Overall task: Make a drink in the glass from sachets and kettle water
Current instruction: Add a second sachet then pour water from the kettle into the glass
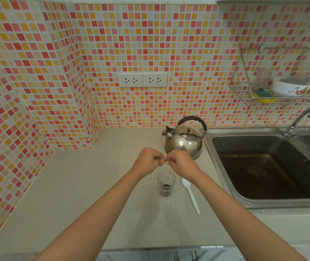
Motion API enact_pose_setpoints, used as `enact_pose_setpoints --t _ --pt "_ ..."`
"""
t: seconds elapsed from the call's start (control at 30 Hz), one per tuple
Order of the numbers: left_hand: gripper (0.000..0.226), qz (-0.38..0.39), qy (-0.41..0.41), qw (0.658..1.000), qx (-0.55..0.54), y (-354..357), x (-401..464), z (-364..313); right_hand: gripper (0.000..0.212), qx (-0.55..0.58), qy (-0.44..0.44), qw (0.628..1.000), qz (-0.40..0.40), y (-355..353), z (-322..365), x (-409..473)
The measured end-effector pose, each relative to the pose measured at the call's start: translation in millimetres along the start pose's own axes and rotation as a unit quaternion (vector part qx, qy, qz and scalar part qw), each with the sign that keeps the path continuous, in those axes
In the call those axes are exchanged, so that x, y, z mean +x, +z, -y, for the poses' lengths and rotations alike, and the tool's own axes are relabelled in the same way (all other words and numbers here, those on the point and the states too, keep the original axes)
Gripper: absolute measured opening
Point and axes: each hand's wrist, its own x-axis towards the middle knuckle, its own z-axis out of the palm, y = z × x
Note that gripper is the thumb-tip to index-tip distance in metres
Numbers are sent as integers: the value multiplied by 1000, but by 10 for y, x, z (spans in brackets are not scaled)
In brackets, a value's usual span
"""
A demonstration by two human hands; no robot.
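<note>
A small clear glass (166,183) stands on the counter with dark powder at its bottom. Just above it, my left hand (147,160) and my right hand (181,162) meet, both pinching a small sachet (166,162) of which only a pale sliver shows between the fingertips. A steel whistling kettle (183,142) with a black handle sits behind the hands, close to the sink's edge. A white plastic spoon (191,194) lies on the counter to the right of the glass.
A steel sink (263,166) with a tap (301,119) fills the right side. Above it hangs a wire rack (244,91) with a bowl and sponges. Two wall sockets (142,80) sit on the tiled backsplash. The beige counter (75,194) stretches left.
</note>
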Motion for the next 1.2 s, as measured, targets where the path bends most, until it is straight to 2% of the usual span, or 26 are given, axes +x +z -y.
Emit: enact_pose_setpoints --t 0.13,0.17,0.23,0.37,0.47,0.6,0.73,0.87,1.0,1.2 --pt "3 -1 -21 998 -65 14 -48 31 14 75 47 995 -42 22 -35 -12" --pt "13 0 -47 994 -99 10 -74 48 13 122 71 988 -64 24 -41 -22" --pt "26 13 -112 981 -160 -5 -140 116 11 229 131 959 -102 36 -35 -43" --pt "9 -1 -194 944 -265 -42 -335 293 14 379 224 893 -98 185 50 -84" --pt "6 -34 -233 921 -311 -110 -479 442 16 429 270 859 -78 398 181 -128" --pt "8 -68 -277 909 -305 -230 -647 686 26 407 282 867 -58 787 381 -162" --pt "2 -76 -317 907 -265 -266 -777 928 19 368 286 884 -29 1179 495 -159" --pt "8 -85 -350 905 -227 -148 -843 1120 17 333 317 888 -24 1500 462 -144" --pt "14 -109 -352 916 -159 10 -799 1244 22 282 332 900 -31 1714 395 -121" --pt "14 -95 -347 929 -88 140 -745 1323 22 226 336 914 -19 1868 314 -127"
